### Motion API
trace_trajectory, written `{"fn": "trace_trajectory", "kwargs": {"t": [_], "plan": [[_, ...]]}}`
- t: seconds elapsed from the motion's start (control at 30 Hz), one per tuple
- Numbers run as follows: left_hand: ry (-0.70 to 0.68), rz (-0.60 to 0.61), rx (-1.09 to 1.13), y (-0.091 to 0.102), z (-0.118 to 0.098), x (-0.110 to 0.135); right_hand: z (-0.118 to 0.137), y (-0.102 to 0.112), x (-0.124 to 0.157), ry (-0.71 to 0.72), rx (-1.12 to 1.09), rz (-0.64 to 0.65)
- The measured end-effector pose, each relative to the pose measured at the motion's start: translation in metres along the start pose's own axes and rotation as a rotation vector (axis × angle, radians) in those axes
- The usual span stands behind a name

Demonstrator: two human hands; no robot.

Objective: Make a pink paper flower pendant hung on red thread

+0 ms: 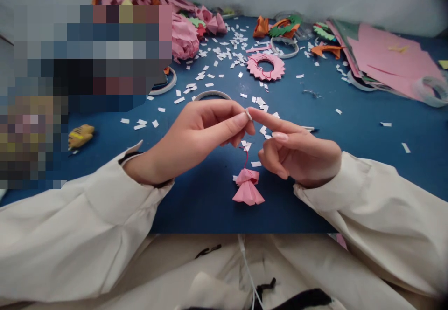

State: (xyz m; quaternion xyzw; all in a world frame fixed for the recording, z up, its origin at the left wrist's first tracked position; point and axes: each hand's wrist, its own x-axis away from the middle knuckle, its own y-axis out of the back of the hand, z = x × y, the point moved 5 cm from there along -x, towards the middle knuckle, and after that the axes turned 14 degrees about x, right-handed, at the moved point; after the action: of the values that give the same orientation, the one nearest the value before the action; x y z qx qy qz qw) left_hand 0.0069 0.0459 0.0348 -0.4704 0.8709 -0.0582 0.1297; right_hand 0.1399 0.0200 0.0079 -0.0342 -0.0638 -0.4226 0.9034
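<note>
My left hand is closed in a pinch, thumb against fingers, on a small white piece that looks like tape or backing paper. Touching that piece is the index fingertip of my right hand; this finger is stretched out, the thumb lies straight and the other fingers are loosely curled. Below the hands is a pink folded-paper ornament with a flared bottom. A red thread runs from its top up toward my left fingers; whether they hold it is hidden.
White paper scraps litter the blue table. Farther back are a pink paper ring, tape rolls and pink paper sheets. Pink folded pieces are heaped at back left. A pen tip shows behind my right hand.
</note>
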Motion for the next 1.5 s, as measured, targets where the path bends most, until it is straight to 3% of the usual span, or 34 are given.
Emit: {"fn": "trace_trajectory", "kwargs": {"t": [0.47,0.63,0.83,1.1,1.4,1.5], "plan": [[-0.032,-0.026,-0.083,0.001,-0.004,0.002,0.003,-0.002,0.003,0.122,0.115,0.089],[-0.079,-0.055,-0.107,0.004,-0.005,0.004,0.009,-0.003,0.008,0.192,0.412,-0.076],[-0.008,-0.115,-0.406,0.005,-0.005,0.002,0.008,0.000,0.010,0.271,0.755,-0.255],[-0.004,-0.029,-0.122,0.003,-0.002,0.002,0.009,-0.002,0.009,0.214,0.569,-0.117],[-0.135,-0.053,-0.163,0.005,-0.004,0.001,0.005,-0.004,0.009,0.206,0.401,-0.030],[-0.096,-0.049,-0.062,0.006,-0.001,0.000,0.006,-0.004,0.009,0.226,0.412,-0.048]]}}
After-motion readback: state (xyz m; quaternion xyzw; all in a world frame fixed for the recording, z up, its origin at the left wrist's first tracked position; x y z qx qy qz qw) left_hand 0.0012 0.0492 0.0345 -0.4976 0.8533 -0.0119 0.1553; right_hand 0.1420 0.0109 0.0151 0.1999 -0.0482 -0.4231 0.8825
